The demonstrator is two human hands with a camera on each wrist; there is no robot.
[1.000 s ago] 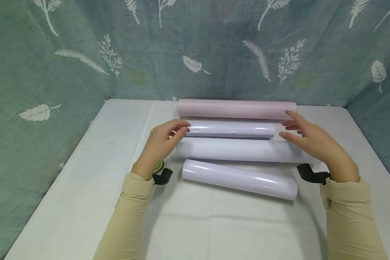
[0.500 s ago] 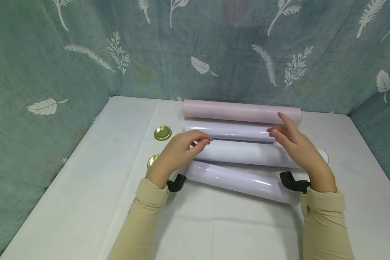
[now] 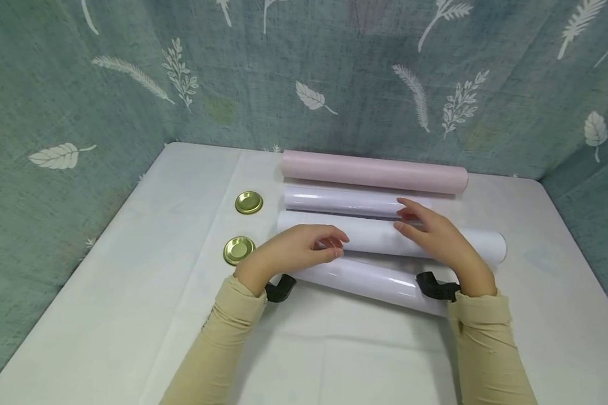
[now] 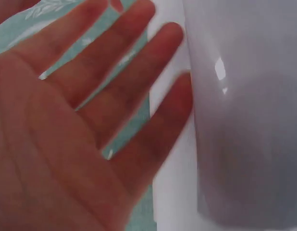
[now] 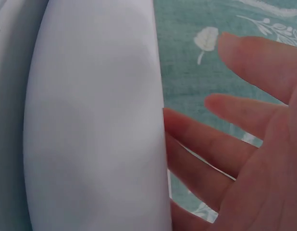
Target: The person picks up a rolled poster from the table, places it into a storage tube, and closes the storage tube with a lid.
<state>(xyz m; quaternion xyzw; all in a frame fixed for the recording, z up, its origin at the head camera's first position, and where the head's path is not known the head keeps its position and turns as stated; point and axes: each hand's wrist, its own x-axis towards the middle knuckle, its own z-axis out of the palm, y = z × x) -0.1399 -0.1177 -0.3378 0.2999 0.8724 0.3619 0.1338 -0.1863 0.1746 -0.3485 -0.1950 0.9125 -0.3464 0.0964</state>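
Four rolls lie crosswise on the white table: a pink roll (image 3: pixel 375 172) at the back, a shorter glossy white roll (image 3: pixel 334 201), a longer matte white roll (image 3: pixel 370 233) and a slanted glossy roll (image 3: pixel 370 281) in front. My left hand (image 3: pixel 299 247) is over the left part of the two front rolls, fingers loosely bent and holding nothing. Over the right part of the middle rolls is my right hand (image 3: pixel 438 239), thumb and fingers apart. In the right wrist view, some fingertips pass behind the white roll (image 5: pixel 95 120); whether they touch it I cannot tell.
Two round gold-coloured lids (image 3: pixel 249 202) lie left of the rolls, the nearer one beside my left wrist. A green leaf-patterned cloth (image 3: pixel 354 73) hangs behind the table (image 3: pixel 106 281) and along its sides. Black wrist mounts (image 3: pixel 281 288) stick out from both sleeves.
Both hands have come toward each other and nearer to me over the rolls, the right moving left, the left moving right. The gold lids have come into view. The rolls stay in their arrangement.
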